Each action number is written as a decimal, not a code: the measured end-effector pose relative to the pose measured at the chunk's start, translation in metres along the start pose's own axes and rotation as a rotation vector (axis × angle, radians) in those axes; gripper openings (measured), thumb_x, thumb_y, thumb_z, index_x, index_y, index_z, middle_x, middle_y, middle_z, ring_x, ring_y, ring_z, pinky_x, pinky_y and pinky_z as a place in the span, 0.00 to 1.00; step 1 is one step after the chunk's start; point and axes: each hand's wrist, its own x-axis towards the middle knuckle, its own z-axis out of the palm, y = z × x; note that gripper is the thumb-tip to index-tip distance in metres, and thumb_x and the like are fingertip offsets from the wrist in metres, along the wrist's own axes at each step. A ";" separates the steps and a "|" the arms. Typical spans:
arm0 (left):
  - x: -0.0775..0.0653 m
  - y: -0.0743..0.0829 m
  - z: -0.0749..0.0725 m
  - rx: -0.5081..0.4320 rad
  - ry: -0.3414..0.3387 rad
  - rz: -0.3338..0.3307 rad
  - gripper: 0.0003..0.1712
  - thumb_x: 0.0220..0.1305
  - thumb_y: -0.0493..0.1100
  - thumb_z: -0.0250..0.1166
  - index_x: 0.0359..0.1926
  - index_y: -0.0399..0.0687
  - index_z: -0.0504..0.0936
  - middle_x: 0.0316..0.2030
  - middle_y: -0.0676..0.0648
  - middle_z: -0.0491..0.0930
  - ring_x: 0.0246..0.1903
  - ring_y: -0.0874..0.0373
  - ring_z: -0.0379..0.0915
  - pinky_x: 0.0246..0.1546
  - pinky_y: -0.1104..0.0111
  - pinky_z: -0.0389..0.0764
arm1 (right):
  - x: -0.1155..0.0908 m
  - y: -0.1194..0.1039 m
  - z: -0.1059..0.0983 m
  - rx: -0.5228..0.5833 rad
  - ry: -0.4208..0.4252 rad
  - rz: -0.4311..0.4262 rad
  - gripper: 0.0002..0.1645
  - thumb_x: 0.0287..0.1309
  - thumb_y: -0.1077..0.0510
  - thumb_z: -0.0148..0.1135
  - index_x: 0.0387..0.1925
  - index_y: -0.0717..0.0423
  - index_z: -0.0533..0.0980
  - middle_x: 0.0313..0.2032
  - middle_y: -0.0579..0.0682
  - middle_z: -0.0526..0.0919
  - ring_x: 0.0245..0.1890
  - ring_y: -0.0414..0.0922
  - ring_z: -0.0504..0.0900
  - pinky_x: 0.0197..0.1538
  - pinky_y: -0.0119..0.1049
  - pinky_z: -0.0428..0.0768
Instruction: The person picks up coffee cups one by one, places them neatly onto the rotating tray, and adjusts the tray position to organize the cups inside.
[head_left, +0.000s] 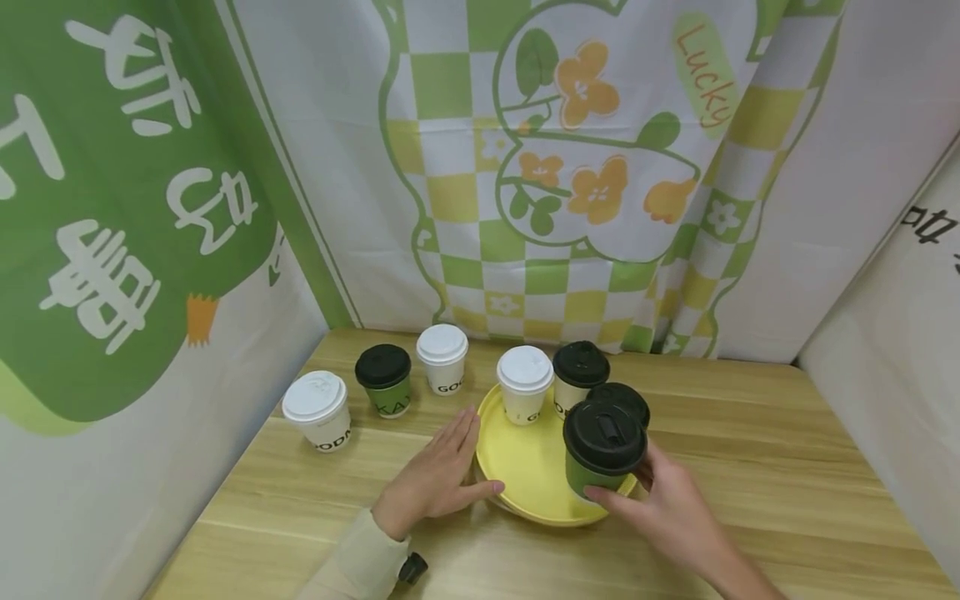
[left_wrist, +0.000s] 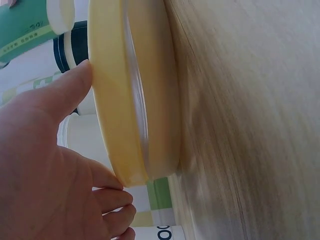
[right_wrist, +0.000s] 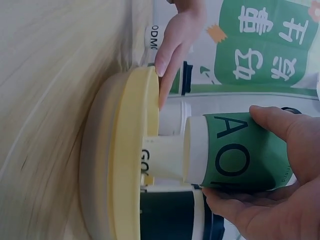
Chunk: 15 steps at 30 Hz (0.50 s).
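My right hand (head_left: 663, 508) grips a green paper cup (right_wrist: 235, 155) with a black lid, thumb on one side and fingers on the other. The cup is held over the right part of a round yellow tray (head_left: 517, 467); in the right wrist view its white base hangs above the tray's rim. My left hand (head_left: 438, 475) lies along the tray's left side, thumb and straight fingers spread, fingertips at the rim. On the tray stand a white-lidded cup (head_left: 525, 385), a black-lidded white cup (head_left: 581, 371) and a dark green cup (right_wrist: 167, 215), the last partly hidden behind the held cup.
Left of the tray stand a white cup (head_left: 318, 410), a black-lidded green cup (head_left: 385, 381) and another white cup (head_left: 442, 360) on the wooden table (head_left: 750, 467). A patterned curtain (head_left: 450, 183) hangs at the back edge, with printed cloth on both sides.
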 end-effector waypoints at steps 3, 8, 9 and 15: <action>0.000 0.000 -0.001 0.009 0.003 0.000 0.63 0.73 0.75 0.55 0.83 0.32 0.44 0.84 0.32 0.41 0.85 0.40 0.41 0.85 0.48 0.55 | 0.007 -0.002 0.010 0.040 -0.027 -0.016 0.42 0.49 0.50 0.86 0.64 0.50 0.76 0.58 0.51 0.88 0.61 0.53 0.86 0.66 0.45 0.84; 0.001 -0.001 0.000 0.017 0.002 0.003 0.63 0.73 0.75 0.55 0.83 0.31 0.44 0.84 0.32 0.41 0.85 0.40 0.41 0.85 0.48 0.54 | 0.019 -0.005 0.025 0.089 -0.068 -0.035 0.42 0.51 0.49 0.84 0.66 0.48 0.75 0.61 0.50 0.86 0.64 0.52 0.85 0.69 0.48 0.82; 0.001 -0.001 0.000 0.018 0.002 0.004 0.63 0.73 0.75 0.55 0.83 0.31 0.44 0.84 0.32 0.41 0.85 0.40 0.41 0.85 0.48 0.54 | 0.021 -0.006 0.028 0.095 -0.078 -0.040 0.43 0.52 0.49 0.84 0.67 0.48 0.74 0.61 0.49 0.86 0.64 0.52 0.84 0.69 0.48 0.82; 0.000 -0.001 0.000 0.017 0.004 0.006 0.63 0.73 0.75 0.56 0.83 0.32 0.45 0.84 0.32 0.42 0.85 0.40 0.41 0.84 0.48 0.56 | 0.036 -0.007 0.047 0.137 -0.107 -0.063 0.46 0.53 0.49 0.84 0.71 0.44 0.72 0.63 0.48 0.84 0.64 0.51 0.85 0.70 0.49 0.82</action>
